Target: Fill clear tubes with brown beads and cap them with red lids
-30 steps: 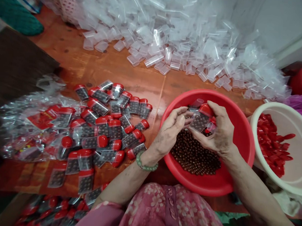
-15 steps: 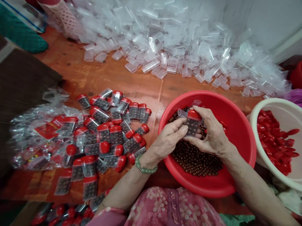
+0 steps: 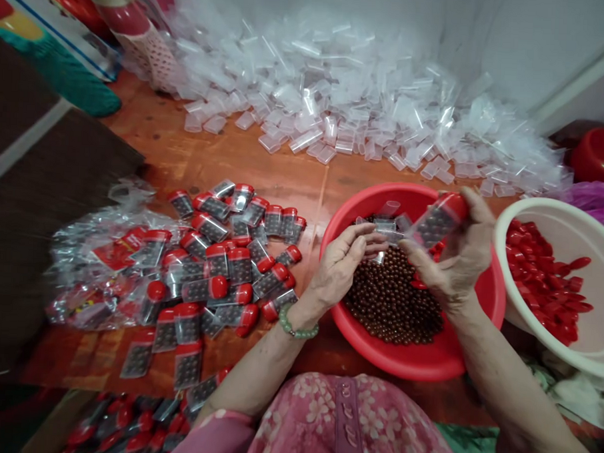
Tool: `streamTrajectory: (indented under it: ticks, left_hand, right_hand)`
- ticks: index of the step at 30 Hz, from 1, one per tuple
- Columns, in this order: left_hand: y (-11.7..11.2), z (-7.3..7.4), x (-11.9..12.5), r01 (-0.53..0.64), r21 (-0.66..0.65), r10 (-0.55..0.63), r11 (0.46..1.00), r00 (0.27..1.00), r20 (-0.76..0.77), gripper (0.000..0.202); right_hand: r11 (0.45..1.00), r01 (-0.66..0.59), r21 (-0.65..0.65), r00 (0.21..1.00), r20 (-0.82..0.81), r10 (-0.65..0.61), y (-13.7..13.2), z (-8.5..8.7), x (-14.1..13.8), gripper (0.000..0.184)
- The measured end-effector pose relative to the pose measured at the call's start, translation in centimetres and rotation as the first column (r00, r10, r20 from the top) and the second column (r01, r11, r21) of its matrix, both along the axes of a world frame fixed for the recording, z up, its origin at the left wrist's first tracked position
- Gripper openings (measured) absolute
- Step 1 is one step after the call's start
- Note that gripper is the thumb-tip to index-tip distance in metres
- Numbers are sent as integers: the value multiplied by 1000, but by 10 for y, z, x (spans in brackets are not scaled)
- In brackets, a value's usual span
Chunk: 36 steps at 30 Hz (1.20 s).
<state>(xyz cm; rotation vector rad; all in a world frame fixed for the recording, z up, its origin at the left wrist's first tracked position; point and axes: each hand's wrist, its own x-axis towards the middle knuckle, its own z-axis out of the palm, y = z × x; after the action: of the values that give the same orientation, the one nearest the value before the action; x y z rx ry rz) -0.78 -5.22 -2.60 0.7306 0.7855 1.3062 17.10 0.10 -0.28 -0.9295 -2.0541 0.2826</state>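
Note:
My right hand (image 3: 455, 266) grips a clear plastic container (image 3: 431, 222) with a red cap, filled with dark brown balls. It is tilted above the right side of a red basin (image 3: 416, 370) and slightly blurred. Over the basin's left side is my left hand (image 3: 341, 263), fingers stretched out and apart, with no object seen in it. Just beyond its fingertips lie a few uncapped clear containers (image 3: 386, 227). Loose dark brown balls (image 3: 396, 301) cover much of the basin's bottom, and a few red caps show there, partly behind my right hand.
Many filled, red-capped containers (image 3: 240, 264) lie on the wooden surface (image 3: 304, 180) to the left, beside a clear plastic bag (image 3: 105, 264). A heap of clear tubes (image 3: 337, 101) lines the wall. At right, a white tub (image 3: 599, 293) holds red caps (image 3: 545, 277).
The red-capped container was between both hands; my right hand has carried it rightward and up, tilting it. My left hand has let go and its fingers have spread. The view has shifted slightly.

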Motion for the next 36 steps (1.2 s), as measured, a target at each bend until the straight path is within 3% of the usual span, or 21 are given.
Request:
streamTrajectory:
  ticks: [3,5,16,22,36]
  left_hand:
    - [0,0,1,-56,26,57,998,997,-53,39]
    - [0,1,1,-53,31,55,998,996,-63,40]
    - [-5,-5,-3,42,151,-13,988,982,-187,40]
    - [-7,2,-6,87,141,-53,986,972,-230,42]
    - [-8,7,-5,140,99,-126,985,983,-132,42]
  right_hand:
    - [961,-134,241,987,113,110,0,-2,-6,81]
    - [948,-171,270,981,137,138,1,-2,-10,83]
    - [961,-217,169,973,111,200,2,1,-10,81]
    - [959,-258,120,961,138,241,3,3,-9,81]
    - [959,-278,54,951,155,267,7,4,-6,83]
